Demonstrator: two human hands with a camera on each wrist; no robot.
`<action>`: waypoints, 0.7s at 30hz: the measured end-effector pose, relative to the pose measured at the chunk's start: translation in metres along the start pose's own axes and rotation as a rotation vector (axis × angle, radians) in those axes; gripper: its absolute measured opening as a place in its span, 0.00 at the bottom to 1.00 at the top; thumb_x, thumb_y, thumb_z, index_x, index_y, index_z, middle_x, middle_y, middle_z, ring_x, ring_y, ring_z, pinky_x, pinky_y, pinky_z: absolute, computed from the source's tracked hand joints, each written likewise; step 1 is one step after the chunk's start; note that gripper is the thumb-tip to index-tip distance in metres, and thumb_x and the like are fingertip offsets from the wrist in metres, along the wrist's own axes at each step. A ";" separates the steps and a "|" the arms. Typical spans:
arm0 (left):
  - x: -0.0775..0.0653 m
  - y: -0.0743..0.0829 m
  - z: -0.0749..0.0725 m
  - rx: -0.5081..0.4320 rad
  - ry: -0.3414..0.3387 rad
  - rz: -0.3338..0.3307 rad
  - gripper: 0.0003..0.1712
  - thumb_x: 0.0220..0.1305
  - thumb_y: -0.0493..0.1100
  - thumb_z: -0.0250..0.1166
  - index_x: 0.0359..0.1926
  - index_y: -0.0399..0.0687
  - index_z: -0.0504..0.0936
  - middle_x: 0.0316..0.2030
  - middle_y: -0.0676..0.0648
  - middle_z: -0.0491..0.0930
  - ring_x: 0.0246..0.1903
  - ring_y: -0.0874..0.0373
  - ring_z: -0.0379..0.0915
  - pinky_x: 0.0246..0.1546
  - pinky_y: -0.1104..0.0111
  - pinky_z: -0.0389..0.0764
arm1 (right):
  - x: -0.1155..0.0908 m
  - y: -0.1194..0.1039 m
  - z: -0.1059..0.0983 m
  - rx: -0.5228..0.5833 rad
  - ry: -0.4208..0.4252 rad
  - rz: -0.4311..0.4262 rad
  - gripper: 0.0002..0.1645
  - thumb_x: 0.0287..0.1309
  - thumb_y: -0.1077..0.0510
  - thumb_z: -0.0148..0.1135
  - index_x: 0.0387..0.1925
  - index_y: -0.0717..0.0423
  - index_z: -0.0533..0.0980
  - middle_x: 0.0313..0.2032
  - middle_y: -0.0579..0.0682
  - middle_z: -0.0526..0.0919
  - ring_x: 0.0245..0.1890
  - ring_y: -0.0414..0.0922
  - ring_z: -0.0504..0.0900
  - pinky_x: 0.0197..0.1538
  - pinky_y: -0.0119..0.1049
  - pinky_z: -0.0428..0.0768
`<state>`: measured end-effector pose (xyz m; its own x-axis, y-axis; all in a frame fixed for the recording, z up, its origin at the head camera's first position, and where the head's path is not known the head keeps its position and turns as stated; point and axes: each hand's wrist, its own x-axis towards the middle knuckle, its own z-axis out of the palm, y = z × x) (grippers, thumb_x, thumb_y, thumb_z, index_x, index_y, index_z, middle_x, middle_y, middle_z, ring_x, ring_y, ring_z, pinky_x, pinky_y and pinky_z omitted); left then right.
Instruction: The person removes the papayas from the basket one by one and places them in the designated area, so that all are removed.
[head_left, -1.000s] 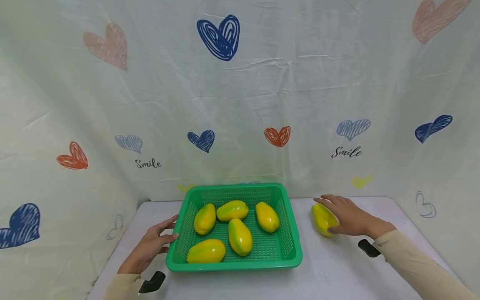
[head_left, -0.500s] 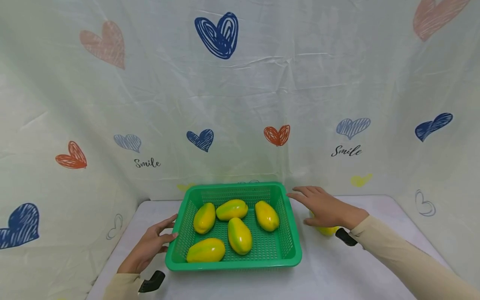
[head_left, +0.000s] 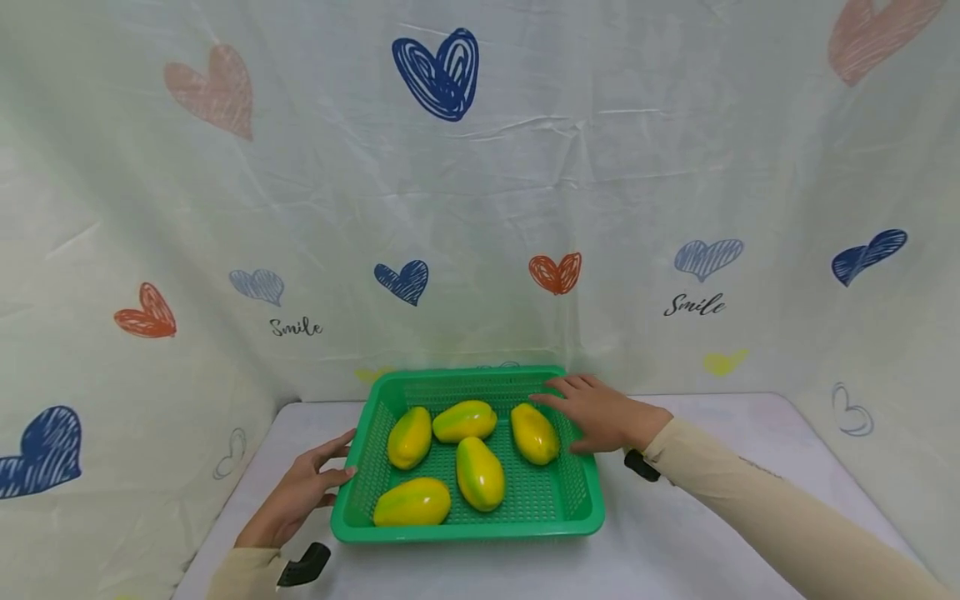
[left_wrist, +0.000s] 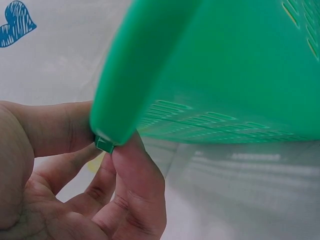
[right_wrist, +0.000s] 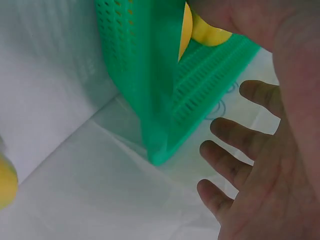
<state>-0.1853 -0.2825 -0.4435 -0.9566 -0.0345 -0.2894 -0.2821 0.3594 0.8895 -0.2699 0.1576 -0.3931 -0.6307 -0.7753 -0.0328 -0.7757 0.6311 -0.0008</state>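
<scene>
A green plastic basket [head_left: 468,534] holds several yellow-green papayas [head_left: 480,473]. My left hand [head_left: 294,493] grips the basket's left rim; in the left wrist view its thumb and a finger [left_wrist: 142,182] pinch the rim [left_wrist: 117,115]. Spread and holding nothing, my right hand [head_left: 603,414] reaches over the right rim, fingertips close to the rightmost papaya [head_left: 535,434]. The right wrist view shows that open palm [right_wrist: 270,185] beside the basket [right_wrist: 155,100]. At that view's left edge lies another papaya [right_wrist: 7,182], outside the basket; in the head view my right hand and forearm hide its spot.
The basket stands on a table with a white cover [head_left: 720,500]. Behind and on both sides hangs a pale curtain [head_left: 480,192] printed with hearts. A black wrist device [head_left: 305,565] sits on my left wrist, another [head_left: 642,466] on the right.
My right hand has left the papaya on the table and moved left, over the basket's right rim. My left hand keeps its grip on the basket, which stands where it was.
</scene>
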 end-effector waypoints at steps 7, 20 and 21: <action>-0.001 0.001 0.000 0.000 0.002 -0.009 0.40 0.75 0.36 0.63 0.82 0.39 0.57 0.70 0.29 0.64 0.46 0.51 0.78 0.44 0.59 0.84 | 0.017 -0.006 0.000 -0.015 -0.091 0.017 0.52 0.58 0.48 0.80 0.78 0.53 0.65 0.74 0.62 0.67 0.73 0.61 0.68 0.74 0.60 0.66; -0.001 0.001 0.001 0.003 0.010 -0.011 0.40 0.75 0.35 0.63 0.82 0.38 0.58 0.70 0.28 0.64 0.46 0.51 0.78 0.44 0.58 0.86 | 0.042 -0.017 -0.005 -0.073 -0.229 0.077 0.55 0.55 0.45 0.83 0.79 0.49 0.65 0.73 0.58 0.69 0.73 0.59 0.68 0.77 0.56 0.64; -0.001 0.001 0.001 0.002 0.011 -0.012 0.40 0.75 0.35 0.63 0.82 0.38 0.58 0.70 0.28 0.64 0.45 0.51 0.78 0.44 0.58 0.85 | 0.044 -0.018 -0.005 -0.082 -0.242 0.086 0.55 0.55 0.45 0.83 0.79 0.49 0.65 0.73 0.57 0.69 0.73 0.59 0.68 0.77 0.55 0.63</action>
<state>-0.1847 -0.2812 -0.4427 -0.9539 -0.0491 -0.2961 -0.2934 0.3607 0.8853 -0.2836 0.1121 -0.3898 -0.6788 -0.6841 -0.2668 -0.7247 0.6828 0.0929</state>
